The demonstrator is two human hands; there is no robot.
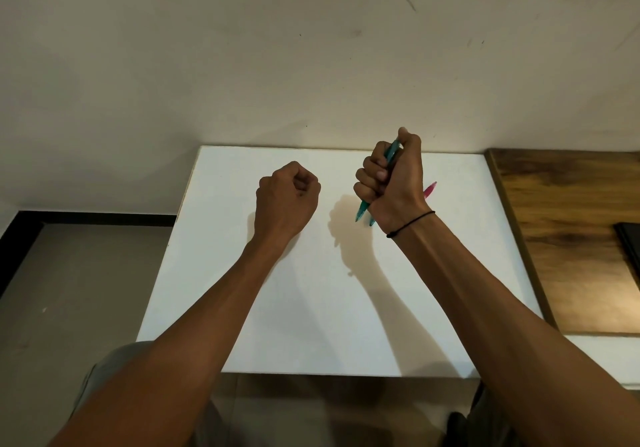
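Right hand (391,183) gripping teal pens (362,208) in tight fist, hovering above worktop (311,308) near far edge, right of centre. Pens slanting, lower ends sticking out below fist toward near edge. Pink pen (430,190) poking out behind same hand on right side; cannot tell whether fingers are clasping it. Left hand (285,197) curling into fist, holding nothing visible, hovering left of centre, well apart from right. Black band (412,223) circling right wrist. Wooden board (571,239) lying along worktop's right edge.

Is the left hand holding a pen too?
No, the left hand is a curled fist with no pen sticking out of it; only the right hand grips the pens.
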